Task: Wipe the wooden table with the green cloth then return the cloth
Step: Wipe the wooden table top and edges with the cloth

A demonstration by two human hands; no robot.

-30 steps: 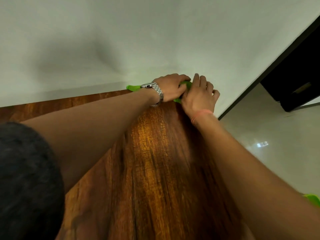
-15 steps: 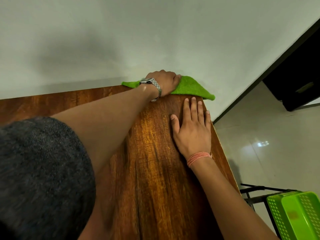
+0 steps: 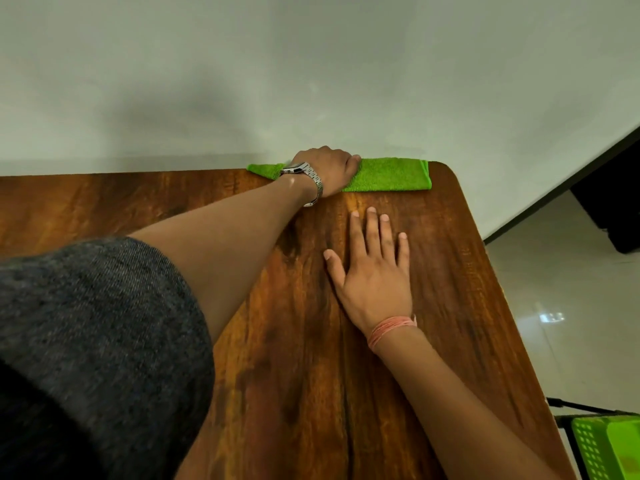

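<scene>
The green cloth [image 3: 388, 175], folded into a long strip, lies along the far edge of the wooden table [image 3: 460, 271], against the wall and close to the far right corner. My left hand [image 3: 330, 169], with a metal watch on the wrist, presses down on the cloth's left part with the fingers curled over it. My right hand [image 3: 372, 271] rests flat on the bare wood nearer to me, fingers spread, a pink thread band on its wrist, holding nothing.
A pale wall [image 3: 311, 81] rises right behind the table. A green perforated plastic basket [image 3: 606, 448] sits on a dark metal frame at the lower right, beside the table's right edge. Glossy tiled floor [image 3: 561, 306] and a dark doorway lie to the right.
My right hand has come off the cloth and drawn back toward me, flat on the wood. The cloth has gone from bunched under both hands to a spread strip along the far edge.
</scene>
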